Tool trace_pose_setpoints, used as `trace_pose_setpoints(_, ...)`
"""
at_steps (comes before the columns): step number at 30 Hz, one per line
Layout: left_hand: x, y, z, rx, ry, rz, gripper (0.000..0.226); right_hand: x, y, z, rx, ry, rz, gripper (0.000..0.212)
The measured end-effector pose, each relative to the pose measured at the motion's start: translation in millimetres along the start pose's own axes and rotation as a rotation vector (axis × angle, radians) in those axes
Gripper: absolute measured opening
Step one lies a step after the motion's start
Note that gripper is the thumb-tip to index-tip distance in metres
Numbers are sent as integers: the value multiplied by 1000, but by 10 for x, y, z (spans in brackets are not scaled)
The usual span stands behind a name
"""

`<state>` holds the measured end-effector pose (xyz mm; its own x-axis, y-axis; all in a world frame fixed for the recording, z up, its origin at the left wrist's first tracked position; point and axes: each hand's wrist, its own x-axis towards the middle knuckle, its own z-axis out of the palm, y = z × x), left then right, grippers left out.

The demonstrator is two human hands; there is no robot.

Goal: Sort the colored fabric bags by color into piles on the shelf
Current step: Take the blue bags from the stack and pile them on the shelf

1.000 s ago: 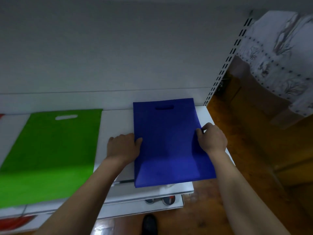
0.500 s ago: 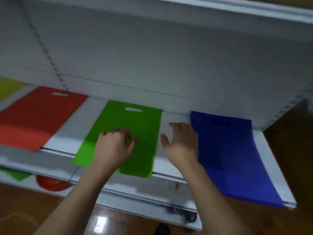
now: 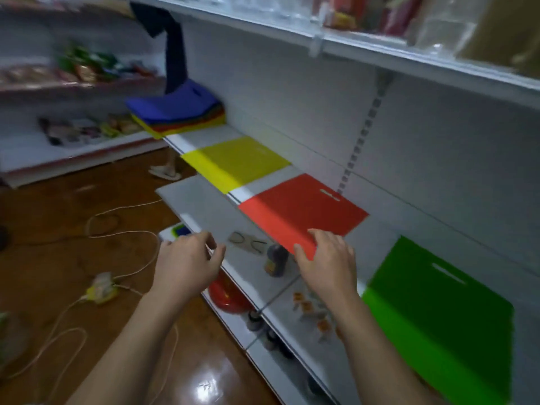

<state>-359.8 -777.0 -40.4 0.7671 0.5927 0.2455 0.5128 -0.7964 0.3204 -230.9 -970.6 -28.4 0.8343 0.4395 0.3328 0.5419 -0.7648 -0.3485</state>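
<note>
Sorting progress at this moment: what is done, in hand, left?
Done: yellow bag, red bag and green bag lie apart on the shelf. In hand: nothing; left hand and right hand hold no bag. Left: the mixed stack at the far end.

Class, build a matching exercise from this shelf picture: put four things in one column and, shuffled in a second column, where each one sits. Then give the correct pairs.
Things
1. yellow bag
2. red bag
3. green bag
4. mixed stack of bags

Places
A. nearest the camera, at the right
B. far end of the shelf, blue bag on top
C. between the yellow and green bags
D. between the stack and the red bag

Pairs: 1-D, 2-C, 3-A, 4-B
</note>
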Motion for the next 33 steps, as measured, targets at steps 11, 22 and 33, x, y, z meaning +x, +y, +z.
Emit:
trace_pose_setpoints(11,307,-1109,-433,0,-6,-242,24,462,-1271,750,128,-135,-170,41)
trace_pose_setpoints(22,1658,-2153,-354,23,-11,-282,26,1692,-2331,1814,201,-200,-184,46)
trace_pose_setpoints(33,3444,-2950,-368,-31,5,-242,26,3264,-3115,2424,186,-249,-93,39)
